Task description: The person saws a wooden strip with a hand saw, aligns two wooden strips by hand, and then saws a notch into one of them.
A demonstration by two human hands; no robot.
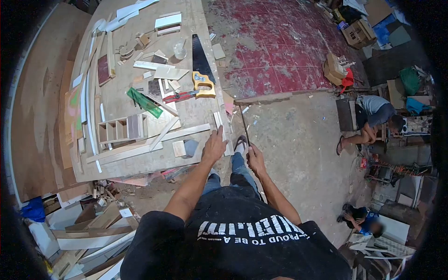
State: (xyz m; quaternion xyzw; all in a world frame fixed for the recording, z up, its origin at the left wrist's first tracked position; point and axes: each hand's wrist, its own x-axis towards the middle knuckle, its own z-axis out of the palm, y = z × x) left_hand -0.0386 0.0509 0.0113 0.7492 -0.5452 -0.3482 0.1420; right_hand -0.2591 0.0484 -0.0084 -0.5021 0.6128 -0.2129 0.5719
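Observation:
My left hand (215,146) is at the table's near right edge, its fingers and thumb about a pale wooden strip (218,119). One finger stretches forward along the strip. Off the table's edge, my right hand (255,160) is closed around the lower end of a long, thin, dark tool (245,122) that points away from me; its exact kind is not clear. A yellow-handled handsaw (203,84) lies beyond my left hand. Left of that hand are a small wooden block (179,149) and a long wooden slat (186,133).
The worktable (179,109) holds a compartmented wooden box (122,129), a green translucent piece (145,102), red-handled pliers (181,96), a clear cup (179,50) and offcuts. Scrap wood (88,228) piles up at lower left. Two people (373,112) sit at the right, apart from me.

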